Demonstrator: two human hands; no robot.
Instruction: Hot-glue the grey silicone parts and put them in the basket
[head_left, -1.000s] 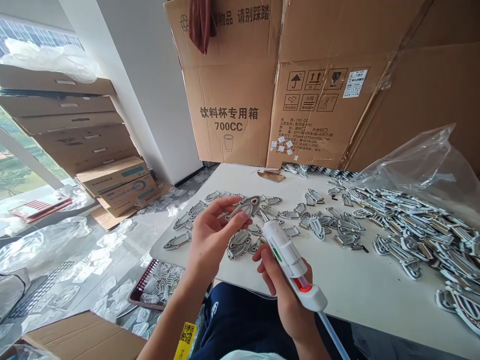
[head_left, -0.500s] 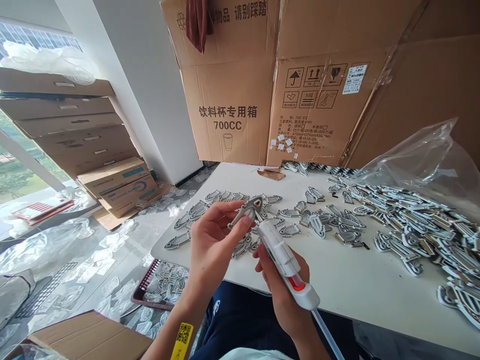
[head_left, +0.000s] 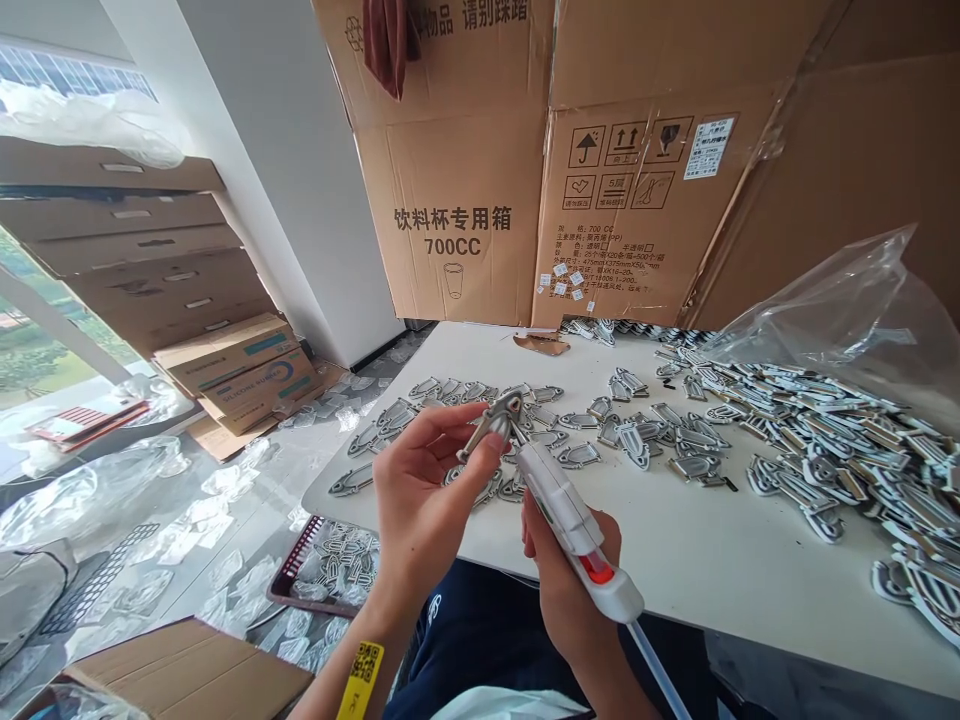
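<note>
Between its thumb and fingers, my left hand (head_left: 427, 480) pinches a small grey arch-shaped part (head_left: 487, 422), raised above the table. My right hand (head_left: 566, 570) is wrapped round a white glue gun (head_left: 556, 492) with a red piece near its rear and a translucent stick coming out of the back. The gun's nozzle points up at the grey part, at or very near its upper end; whether they touch is hard to tell. Many similar parts (head_left: 577, 455) lie on the white table (head_left: 720, 560) beyond my hands.
A large heap of grey parts (head_left: 847, 470) covers the table's right side, beneath a clear plastic bag (head_left: 832, 300). Cardboard (head_left: 465, 150) stands behind the table. At lower left are a basket of parts (head_left: 300, 600) and an open carton (head_left: 187, 670).
The fingers of my right hand have drawn in closer around the glue gun. The grey part and my left hand have hardly moved; the view has shifted slightly.
</note>
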